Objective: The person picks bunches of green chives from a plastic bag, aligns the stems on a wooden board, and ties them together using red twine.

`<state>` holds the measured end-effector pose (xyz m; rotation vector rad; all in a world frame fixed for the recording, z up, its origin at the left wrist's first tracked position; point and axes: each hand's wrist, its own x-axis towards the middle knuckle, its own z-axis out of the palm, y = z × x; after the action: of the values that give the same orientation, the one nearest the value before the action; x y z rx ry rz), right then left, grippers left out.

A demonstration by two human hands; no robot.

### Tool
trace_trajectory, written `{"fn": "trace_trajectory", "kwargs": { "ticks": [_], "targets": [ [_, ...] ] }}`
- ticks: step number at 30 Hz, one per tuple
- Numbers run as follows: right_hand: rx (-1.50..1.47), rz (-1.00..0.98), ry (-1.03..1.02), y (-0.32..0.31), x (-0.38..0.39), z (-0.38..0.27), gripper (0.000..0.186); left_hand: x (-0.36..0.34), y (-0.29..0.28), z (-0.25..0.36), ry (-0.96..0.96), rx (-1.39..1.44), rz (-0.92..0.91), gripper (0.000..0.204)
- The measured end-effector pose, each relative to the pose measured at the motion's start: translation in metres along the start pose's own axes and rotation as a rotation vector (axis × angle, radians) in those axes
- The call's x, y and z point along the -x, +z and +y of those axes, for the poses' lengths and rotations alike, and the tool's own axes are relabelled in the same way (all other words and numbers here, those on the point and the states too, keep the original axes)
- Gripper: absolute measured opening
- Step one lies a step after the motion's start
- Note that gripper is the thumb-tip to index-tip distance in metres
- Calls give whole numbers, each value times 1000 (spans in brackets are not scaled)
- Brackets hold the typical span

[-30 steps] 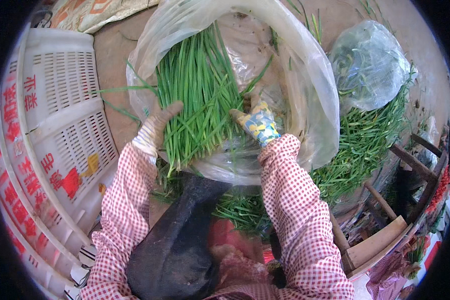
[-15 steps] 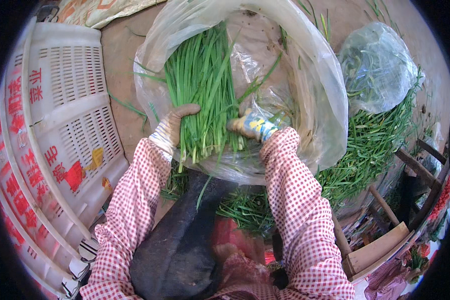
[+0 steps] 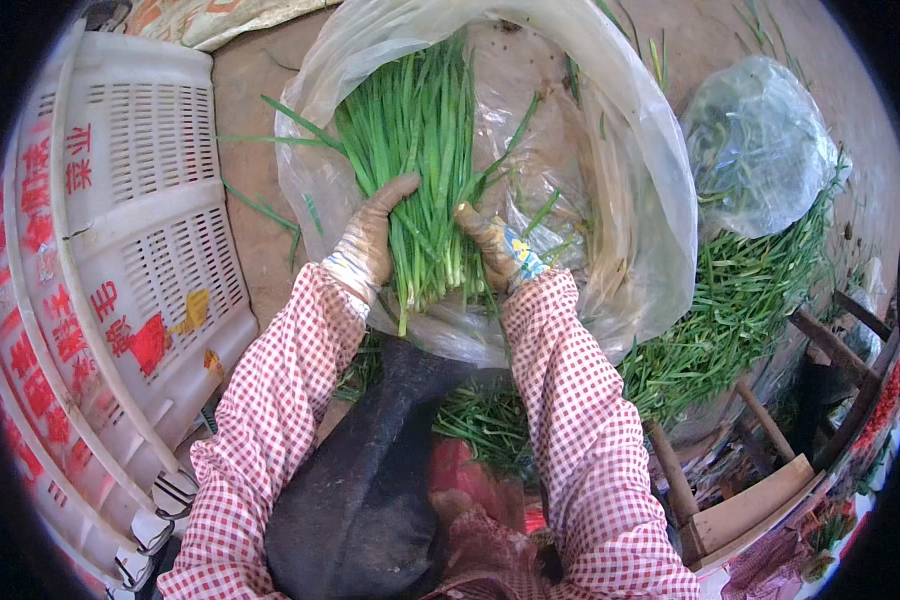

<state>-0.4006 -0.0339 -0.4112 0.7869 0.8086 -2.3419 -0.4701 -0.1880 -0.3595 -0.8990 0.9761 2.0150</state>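
A thick bunch of long green garlic chives lies in a wide-mouthed clear plastic bag, pale cut ends toward me. Pressing on the bunch's left side is my gloved left hand, thumb on top and fingers curled beneath, partly hidden. At the right side my gloved right hand squeezes it in the same way, its fingers mostly out of sight under the leaves. Both thumbs show. A few loose leaves stick out to the left over the bag's rim.
A white slotted plastic crate stands at the left. To the right a heap of loose green leaves lies on the ground beneath a stuffed clear bag. A wooden frame is at lower right. A dark cover drapes my leg.
Both hands have moved closer together, pressing the bunch narrower. My right hand has turned so its thumb points up along the leaves.
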Motion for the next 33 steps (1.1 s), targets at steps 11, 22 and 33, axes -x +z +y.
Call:
{"fn": "trace_trajectory", "kwargs": {
  "ticks": [11, 22, 33],
  "targets": [
    [180, -60, -180, 47, 70, -45, 101, 38, 47, -14, -45, 58, -268, 48],
    [-167, 126, 63, -13, 135, -25, 65, 50, 71, -81, 69, -139, -152, 61],
    [1697, 210, 118, -43, 126, -63, 116, -30, 20, -89, 107, -276, -165, 81]
  ]
}}
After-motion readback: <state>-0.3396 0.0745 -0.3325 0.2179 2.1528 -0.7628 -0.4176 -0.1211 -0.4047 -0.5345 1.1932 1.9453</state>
